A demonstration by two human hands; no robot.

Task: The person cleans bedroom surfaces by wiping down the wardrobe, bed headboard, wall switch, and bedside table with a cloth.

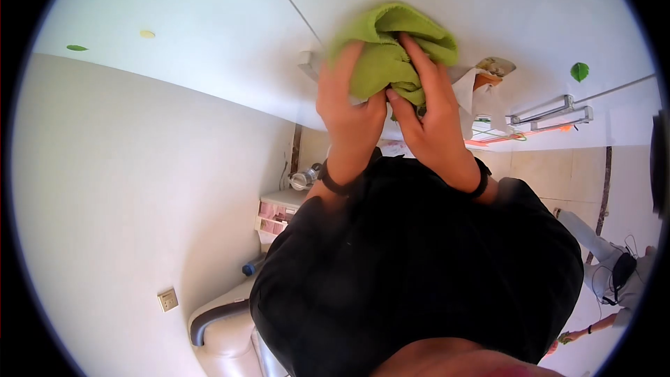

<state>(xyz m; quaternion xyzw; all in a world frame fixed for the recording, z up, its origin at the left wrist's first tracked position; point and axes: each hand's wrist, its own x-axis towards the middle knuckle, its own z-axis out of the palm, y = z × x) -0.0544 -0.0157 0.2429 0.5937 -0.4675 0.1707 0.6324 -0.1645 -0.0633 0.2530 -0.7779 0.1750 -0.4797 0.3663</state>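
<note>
A lime-green cloth (382, 63) is bunched up in front of a white panelled surface, with its upper edge folded open. My left hand (349, 113) grips the cloth from the left, its fingers partly behind the folds. On the other side, my right hand (434, 108) holds it too, with the index finger laid along the fabric. Both thumbs meet near the cloth's lower edge. Whether the cloth touches the panel behind it I cannot tell.
A pale handle (307, 63) sticks out left of the cloth. Right of my hands are crumpled white paper (481, 98) and metal handles (551, 112). Leaf stickers (579, 72) dot the panel. A wall socket (167, 299) and a sofa (227, 328) are lower left; another person (621, 272) is at right.
</note>
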